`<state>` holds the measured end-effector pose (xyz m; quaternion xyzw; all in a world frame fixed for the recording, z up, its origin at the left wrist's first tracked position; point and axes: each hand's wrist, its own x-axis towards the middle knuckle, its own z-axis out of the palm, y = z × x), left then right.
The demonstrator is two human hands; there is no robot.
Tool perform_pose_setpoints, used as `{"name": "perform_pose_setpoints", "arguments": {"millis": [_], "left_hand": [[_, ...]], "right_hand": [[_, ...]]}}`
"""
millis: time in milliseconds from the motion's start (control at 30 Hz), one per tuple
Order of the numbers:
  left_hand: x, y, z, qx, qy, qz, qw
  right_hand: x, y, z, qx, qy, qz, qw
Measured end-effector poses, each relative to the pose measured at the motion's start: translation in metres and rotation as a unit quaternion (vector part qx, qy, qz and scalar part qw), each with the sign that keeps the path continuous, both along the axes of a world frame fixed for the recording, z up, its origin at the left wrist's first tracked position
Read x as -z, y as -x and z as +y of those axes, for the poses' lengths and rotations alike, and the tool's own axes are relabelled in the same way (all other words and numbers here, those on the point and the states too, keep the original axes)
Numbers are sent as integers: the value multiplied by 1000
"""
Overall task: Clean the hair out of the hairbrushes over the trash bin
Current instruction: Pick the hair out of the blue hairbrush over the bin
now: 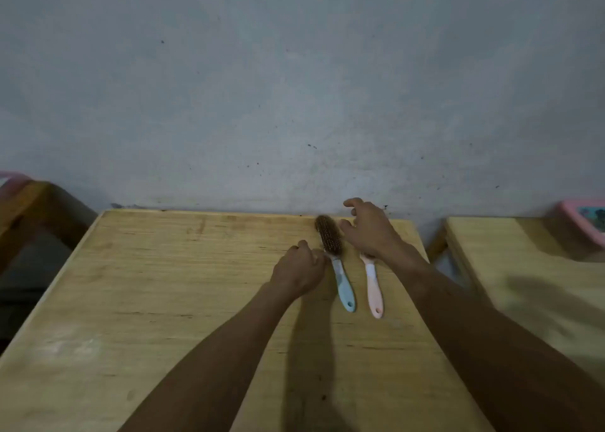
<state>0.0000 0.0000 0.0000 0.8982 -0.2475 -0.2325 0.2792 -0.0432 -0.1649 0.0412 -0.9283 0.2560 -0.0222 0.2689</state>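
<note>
— Head view: both hairbrushes lie on the table (196,300); blue brush (335,261) bristles look hair-clogged; pink brush (373,287) head hidden; no bin visible.
— Hands?
— Left hand (299,269) curled beside the blue one, grip unclear; right hand (368,230) spread, empty; cleaning apparently unstarted.

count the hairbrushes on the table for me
2. The blue-handled brush lies beside the left hand; the pink-handled brush lies just right of it, its head hidden under the right hand.

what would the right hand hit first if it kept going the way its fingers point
Likely the wall behind the table's far edge. The right hand hovers, fingers spread, over the pink-handled brush; nothing else shows ahead, though depth is unclear.
</note>
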Motion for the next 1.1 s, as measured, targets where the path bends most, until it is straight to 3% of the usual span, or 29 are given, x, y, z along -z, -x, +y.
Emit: {"name": "perform_pose_setpoints", "arguments": {"millis": [300,433,667,867,1100], "left_hand": [[59,1,-33,-19,1,-154,988],[71,1,-39,-25,40,-176,983],[71,-1,-29,-41,155,-41,986],[53,10,28,-127,318,158,926],[33,25,134,-185,394,163,885]], "right_hand": [[44,-49,-1,47,15,66,997],[55,-60,2,52,33,90,994],[61,-60,15,64,3,6,998],[27,-37,63,55,-120,-84,988],[-1,-28,165,-52,-143,-88,984]]}}
